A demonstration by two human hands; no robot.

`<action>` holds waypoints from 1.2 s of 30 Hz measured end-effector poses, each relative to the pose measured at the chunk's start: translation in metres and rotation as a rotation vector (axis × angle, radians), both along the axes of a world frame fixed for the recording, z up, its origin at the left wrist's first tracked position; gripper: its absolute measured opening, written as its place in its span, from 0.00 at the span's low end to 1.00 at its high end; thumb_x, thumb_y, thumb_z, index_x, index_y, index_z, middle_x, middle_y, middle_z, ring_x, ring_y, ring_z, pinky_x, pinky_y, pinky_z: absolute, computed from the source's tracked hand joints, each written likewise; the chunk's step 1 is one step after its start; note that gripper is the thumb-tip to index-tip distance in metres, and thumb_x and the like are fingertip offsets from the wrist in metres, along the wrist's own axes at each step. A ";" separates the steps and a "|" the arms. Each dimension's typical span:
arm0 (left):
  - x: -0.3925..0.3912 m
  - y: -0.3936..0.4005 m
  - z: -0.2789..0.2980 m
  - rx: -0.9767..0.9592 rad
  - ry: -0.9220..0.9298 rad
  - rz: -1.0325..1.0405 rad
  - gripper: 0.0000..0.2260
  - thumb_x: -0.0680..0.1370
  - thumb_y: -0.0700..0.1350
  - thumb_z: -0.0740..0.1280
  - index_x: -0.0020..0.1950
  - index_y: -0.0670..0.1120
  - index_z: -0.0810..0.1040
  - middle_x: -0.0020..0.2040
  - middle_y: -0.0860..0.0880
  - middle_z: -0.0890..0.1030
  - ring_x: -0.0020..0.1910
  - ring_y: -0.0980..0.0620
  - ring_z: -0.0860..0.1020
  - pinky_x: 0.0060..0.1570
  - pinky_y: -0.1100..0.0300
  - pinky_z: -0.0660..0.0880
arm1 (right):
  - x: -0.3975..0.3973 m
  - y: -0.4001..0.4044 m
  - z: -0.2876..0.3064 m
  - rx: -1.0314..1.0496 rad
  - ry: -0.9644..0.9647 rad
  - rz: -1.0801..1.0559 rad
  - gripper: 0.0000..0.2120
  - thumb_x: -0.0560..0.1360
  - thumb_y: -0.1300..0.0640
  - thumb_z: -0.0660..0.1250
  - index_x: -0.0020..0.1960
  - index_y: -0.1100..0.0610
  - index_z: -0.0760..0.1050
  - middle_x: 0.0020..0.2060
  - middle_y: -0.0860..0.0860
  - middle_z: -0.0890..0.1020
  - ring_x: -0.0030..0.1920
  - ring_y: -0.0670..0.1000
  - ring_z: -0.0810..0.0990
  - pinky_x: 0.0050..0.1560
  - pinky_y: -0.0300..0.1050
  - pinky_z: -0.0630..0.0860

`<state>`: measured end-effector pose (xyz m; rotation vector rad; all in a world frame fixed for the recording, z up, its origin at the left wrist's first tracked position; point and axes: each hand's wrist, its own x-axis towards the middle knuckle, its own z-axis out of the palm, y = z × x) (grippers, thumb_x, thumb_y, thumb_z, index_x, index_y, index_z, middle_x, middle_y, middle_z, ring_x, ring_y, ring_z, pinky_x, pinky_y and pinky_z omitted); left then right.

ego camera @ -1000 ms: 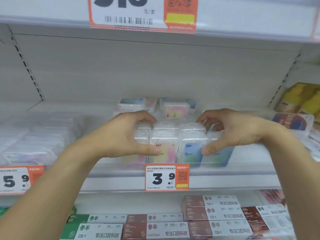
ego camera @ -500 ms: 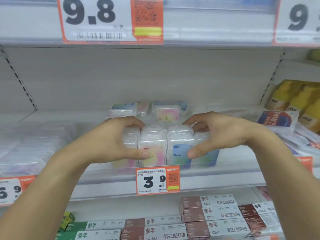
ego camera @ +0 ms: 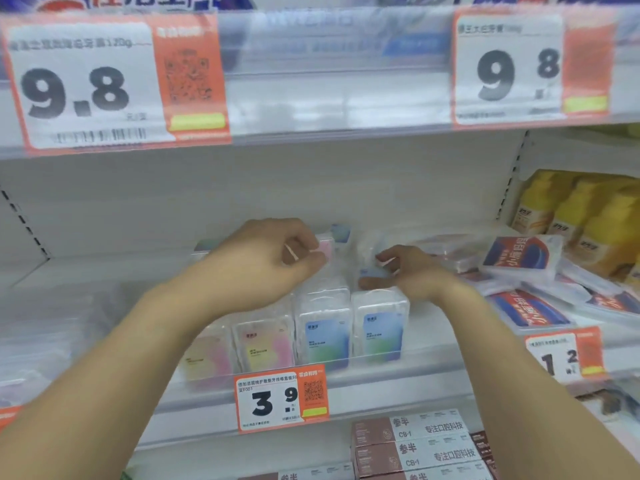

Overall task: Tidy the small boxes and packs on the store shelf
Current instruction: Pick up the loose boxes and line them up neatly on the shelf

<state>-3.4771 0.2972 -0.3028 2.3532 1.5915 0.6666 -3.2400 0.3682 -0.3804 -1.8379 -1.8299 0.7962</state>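
Since half a second before, both hands had left the front row and reached deeper, behind the 3.9 price tag (ego camera: 281,400). Left of that tag's line, the left hand (ego camera: 266,263) pinched a pink pack (ego camera: 325,249) at the back. Above the tag stood the front row of small boxes (ego camera: 322,336), upright. To its right, the right hand (ego camera: 403,271) gripped a blurred blue pack (ego camera: 372,273). Dragging these forward could topple the front row, since the forearms passed just over it.
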 end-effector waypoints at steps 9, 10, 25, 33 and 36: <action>0.027 0.000 -0.015 -0.171 0.297 -0.149 0.36 0.64 0.71 0.69 0.69 0.59 0.67 0.65 0.60 0.74 0.62 0.59 0.73 0.63 0.61 0.70 | 0.026 -0.006 0.033 0.210 0.289 0.036 0.12 0.70 0.56 0.78 0.49 0.57 0.78 0.47 0.55 0.82 0.38 0.53 0.82 0.39 0.49 0.83; 0.027 0.000 -0.020 -0.142 0.294 -0.147 0.36 0.65 0.70 0.70 0.69 0.58 0.67 0.66 0.59 0.73 0.63 0.59 0.72 0.62 0.61 0.70 | 0.027 -0.008 0.038 0.237 0.304 0.045 0.11 0.71 0.56 0.77 0.49 0.57 0.78 0.47 0.55 0.82 0.37 0.54 0.83 0.38 0.47 0.82; 0.025 -0.004 -0.040 -0.034 0.229 -0.083 0.35 0.67 0.72 0.64 0.69 0.57 0.67 0.66 0.60 0.74 0.63 0.58 0.73 0.60 0.55 0.73 | 0.015 -0.038 0.048 -0.191 0.334 0.389 0.13 0.77 0.52 0.70 0.60 0.54 0.79 0.55 0.54 0.84 0.54 0.50 0.84 0.48 0.39 0.80; 0.028 -0.004 -0.037 -0.032 0.280 -0.118 0.32 0.70 0.70 0.63 0.69 0.55 0.66 0.65 0.57 0.74 0.60 0.55 0.74 0.59 0.56 0.73 | 0.019 -0.033 0.042 -0.251 0.374 0.425 0.15 0.77 0.50 0.69 0.61 0.55 0.79 0.55 0.53 0.84 0.57 0.52 0.83 0.56 0.47 0.80; 0.027 -0.003 -0.036 -0.058 0.309 -0.129 0.34 0.71 0.70 0.62 0.71 0.54 0.64 0.68 0.57 0.72 0.63 0.55 0.73 0.61 0.55 0.72 | 0.020 -0.033 0.044 -0.268 0.370 0.421 0.14 0.77 0.50 0.68 0.60 0.54 0.79 0.55 0.52 0.84 0.56 0.50 0.83 0.51 0.43 0.80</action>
